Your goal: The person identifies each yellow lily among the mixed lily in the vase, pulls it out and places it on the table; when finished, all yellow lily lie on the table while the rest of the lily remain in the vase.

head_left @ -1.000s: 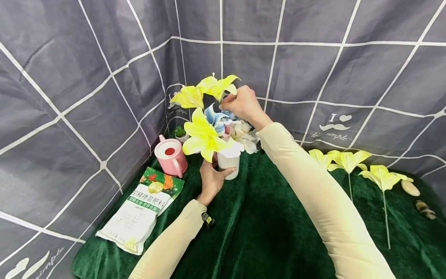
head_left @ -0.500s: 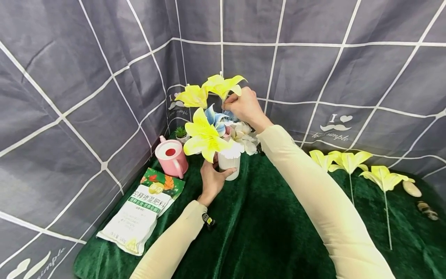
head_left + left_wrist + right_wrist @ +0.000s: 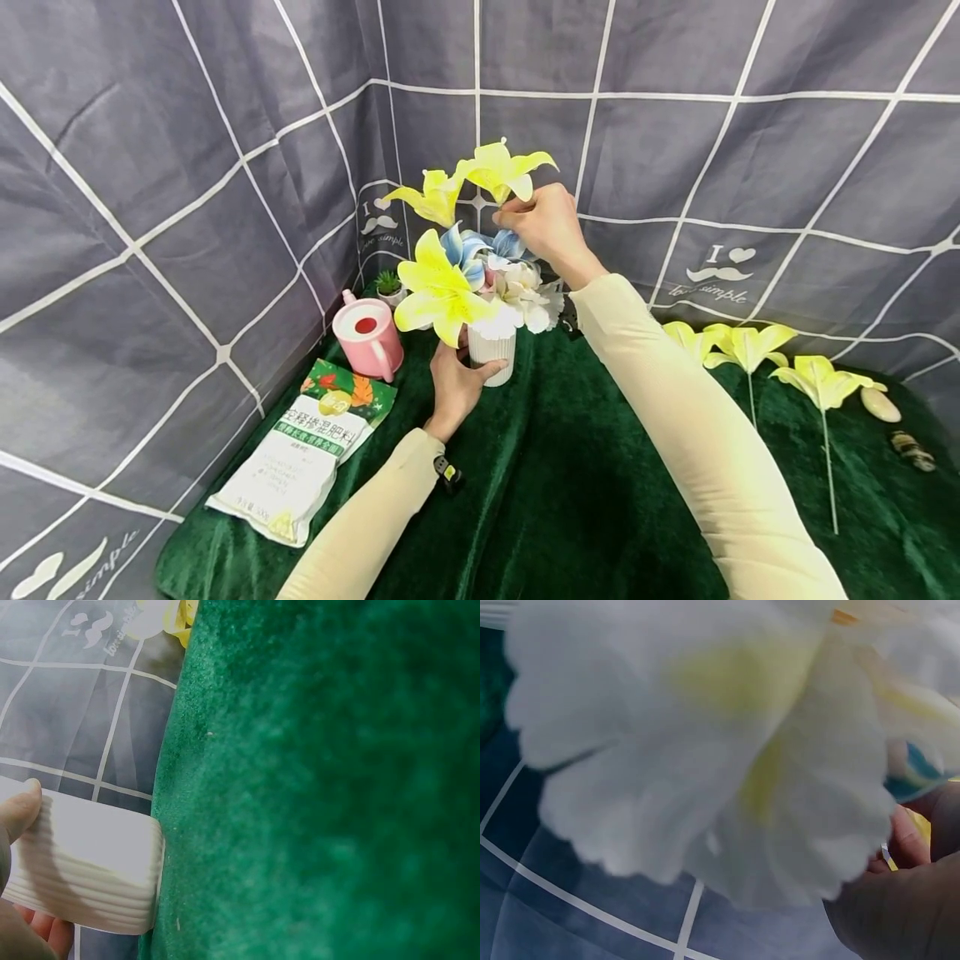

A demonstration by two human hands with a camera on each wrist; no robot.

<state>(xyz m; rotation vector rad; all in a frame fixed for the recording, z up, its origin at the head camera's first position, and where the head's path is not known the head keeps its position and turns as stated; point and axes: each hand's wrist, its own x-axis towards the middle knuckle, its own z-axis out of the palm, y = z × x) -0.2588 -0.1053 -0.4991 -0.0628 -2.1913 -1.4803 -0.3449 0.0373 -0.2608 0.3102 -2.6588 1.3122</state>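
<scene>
My left hand (image 3: 456, 387) grips a white ribbed vase (image 3: 492, 362) standing on green cloth; in the left wrist view the thumb lies along one side of the vase (image 3: 94, 859), fingertips (image 3: 52, 930) on the other. Above it my right hand (image 3: 549, 227) pinches a yellow lily (image 3: 498, 171) just under the bloom, its lower stem hidden behind other flowers. A second yellow lily (image 3: 437, 200) rises at its left, a larger one (image 3: 441, 290) leans forward. Blue lilies (image 3: 468, 254) and white flowers (image 3: 525, 300) fill the vase. A white bloom (image 3: 705, 765) covers most of the right wrist view.
Left of the vase are a pink watering can (image 3: 371, 346), a small potted succulent (image 3: 387, 285) and a white-green fertilizer bag (image 3: 288, 467). At right lie several yellow lilies (image 3: 821, 383), a pale stone (image 3: 880, 404) and a striped stone (image 3: 912, 450). Grey grid curtains (image 3: 660, 150) hang behind.
My right hand has moved rightward and slightly up, taking the pinched lily with it. The neighbouring yellow lily has shifted right too. The left hand stays on the vase.
</scene>
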